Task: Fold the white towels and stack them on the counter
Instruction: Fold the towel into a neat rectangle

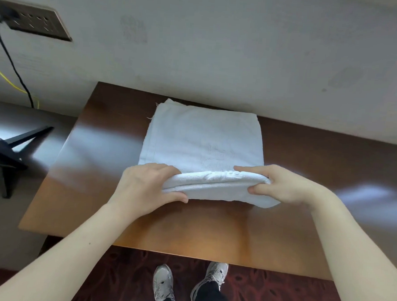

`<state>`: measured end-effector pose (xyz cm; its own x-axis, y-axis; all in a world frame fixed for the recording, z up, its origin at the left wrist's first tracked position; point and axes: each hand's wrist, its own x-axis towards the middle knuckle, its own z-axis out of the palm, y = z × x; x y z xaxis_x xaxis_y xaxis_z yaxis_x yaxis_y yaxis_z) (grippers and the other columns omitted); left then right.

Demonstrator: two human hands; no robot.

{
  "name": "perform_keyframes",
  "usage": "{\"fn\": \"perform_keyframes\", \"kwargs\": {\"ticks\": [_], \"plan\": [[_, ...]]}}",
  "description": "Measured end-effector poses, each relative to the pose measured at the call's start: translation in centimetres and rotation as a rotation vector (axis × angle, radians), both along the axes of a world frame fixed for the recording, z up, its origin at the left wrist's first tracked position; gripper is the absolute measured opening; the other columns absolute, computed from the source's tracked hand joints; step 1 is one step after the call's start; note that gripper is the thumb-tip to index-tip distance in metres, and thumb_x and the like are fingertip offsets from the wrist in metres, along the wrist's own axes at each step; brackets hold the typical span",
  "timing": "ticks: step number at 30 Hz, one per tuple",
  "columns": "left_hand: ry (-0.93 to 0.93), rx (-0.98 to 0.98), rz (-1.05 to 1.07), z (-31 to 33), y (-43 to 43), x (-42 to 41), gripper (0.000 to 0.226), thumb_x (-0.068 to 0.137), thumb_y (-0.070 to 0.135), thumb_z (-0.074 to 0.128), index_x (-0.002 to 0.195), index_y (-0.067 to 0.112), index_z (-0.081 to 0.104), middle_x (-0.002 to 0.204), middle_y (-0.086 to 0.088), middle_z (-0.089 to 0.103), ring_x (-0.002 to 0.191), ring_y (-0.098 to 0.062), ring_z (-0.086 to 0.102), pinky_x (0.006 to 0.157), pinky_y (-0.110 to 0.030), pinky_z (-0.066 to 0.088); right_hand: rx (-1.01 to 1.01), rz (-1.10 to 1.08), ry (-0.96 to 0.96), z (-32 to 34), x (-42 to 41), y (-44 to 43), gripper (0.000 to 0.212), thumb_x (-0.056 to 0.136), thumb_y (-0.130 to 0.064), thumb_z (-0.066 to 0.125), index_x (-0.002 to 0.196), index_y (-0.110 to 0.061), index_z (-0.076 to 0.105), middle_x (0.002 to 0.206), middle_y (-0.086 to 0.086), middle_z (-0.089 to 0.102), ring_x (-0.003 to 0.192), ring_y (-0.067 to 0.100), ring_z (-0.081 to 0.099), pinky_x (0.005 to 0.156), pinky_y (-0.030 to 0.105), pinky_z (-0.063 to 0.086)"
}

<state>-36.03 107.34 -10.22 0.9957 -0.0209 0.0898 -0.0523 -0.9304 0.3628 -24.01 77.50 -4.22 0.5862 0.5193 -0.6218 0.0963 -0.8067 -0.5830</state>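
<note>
Two pale laced sneakers (164,284) nearest, on dark red patterned carpet (120,273), toes toward the glossy brown wooden counter (188,231). Over the counter's near half, both bare forearms reaching in. Left hand (144,184) and right hand (283,185) each clamped on the thick, rounded near edge of the white terry towel (203,136), with fingers over the top, thumb underneath and several layers pinched between. Gripped edge seemingly raised a little off the wood. Rest of the towel flat on the counter, running away to the pale wall (221,58), its far edge just beside the wall, loose threads at the far left corner. Whether one towel or two lying together: not to be told. Farther left, off the counter: black angular stand (7,148), thin yellow wire (9,80), and black cable (10,55) up to a dark socket panel (35,21) on the wall. Step in hand, by judgement: a fold of the towel, near edge about to go over the flat part. Next move, likely: both hands forward at equal pace, edge laid square on the far edge, corners matched, then grip released and surface smoothed. No finished stack in view; task probably at an early or middle stage.
</note>
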Motion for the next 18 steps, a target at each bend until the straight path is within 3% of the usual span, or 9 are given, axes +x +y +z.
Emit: {"fn": "perform_keyframes", "kwargs": {"ticks": [4, 7, 10, 14, 18], "plan": [[0.061, -0.069, -0.007, 0.9, 1.8, 1.0, 0.05, 0.063, 0.072, 0.075, 0.097, 0.037, 0.065, 0.087, 0.02, 0.059, 0.081, -0.004, 0.053, 0.06, -0.015, 0.033, 0.059, -0.031, 0.047, 1.6, 1.6, 0.4, 0.053, 0.092, -0.01, 0.059, 0.13, -0.047, 0.059, 0.121, -0.034, 0.062, 0.117, -0.013, 0.052, 0.1, 0.014, 0.039], [0.234, -0.147, 0.082, 2.2, 2.9, 2.8, 0.038, 0.071, 0.062, 0.077, 0.09, 0.034, 0.063, 0.078, 0.014, 0.061, 0.076, -0.007, 0.054, 0.063, -0.023, 0.042, 0.121, -0.074, 0.095, 1.8, 2.9, 0.3, 0.048, 0.094, -0.007, 0.058, 0.128, -0.04, 0.063, 0.118, -0.023, 0.068, 0.113, -0.003, 0.061, 0.1, 0.024, 0.045], [0.265, -0.26, 0.153, 3.2, 3.3, 5.0, 0.026, 0.076, 0.056, 0.077, 0.083, 0.034, 0.065, 0.073, 0.011, 0.063, 0.074, -0.007, 0.056, 0.065, -0.032, 0.046, 0.137, -0.091, 0.09, 1.7, 4.7, 0.0, 0.036, 0.094, -0.009, 0.06, 0.119, -0.033, 0.068, 0.111, -0.014, 0.072, 0.104, 0.005, 0.067, 0.095, 0.031, 0.052], [0.231, -0.403, 0.274, 3.9, 2.7, 8.2, 0.011, 0.081, 0.044, 0.077, 0.085, 0.038, 0.068, 0.08, 0.018, 0.068, 0.081, -0.001, 0.06, 0.067, -0.023, 0.045, 0.183, -0.176, -0.006, 0.9, 6.6, -1.0, 0.025, 0.092, -0.016, 0.063, 0.109, -0.032, 0.07, 0.105, -0.015, 0.072, 0.098, 0.005, 0.068, 0.092, 0.037, 0.054], [0.216, -0.57, 0.42, 3.2, 2.0, 11.5, 0.014, 0.077, 0.032, 0.083, 0.082, 0.032, 0.071, 0.082, 0.019, 0.07, 0.082, 0.002, 0.061, 0.065, -0.012, 0.042, 0.2, -0.246, -0.093, -0.6, 9.2, -1.6, 0.04, 0.088, -0.029, 0.068, 0.127, -0.037, 0.064, 0.122, -0.024, 0.065, 0.115, 0.0, 0.059, 0.102, 0.036, 0.048]]}}
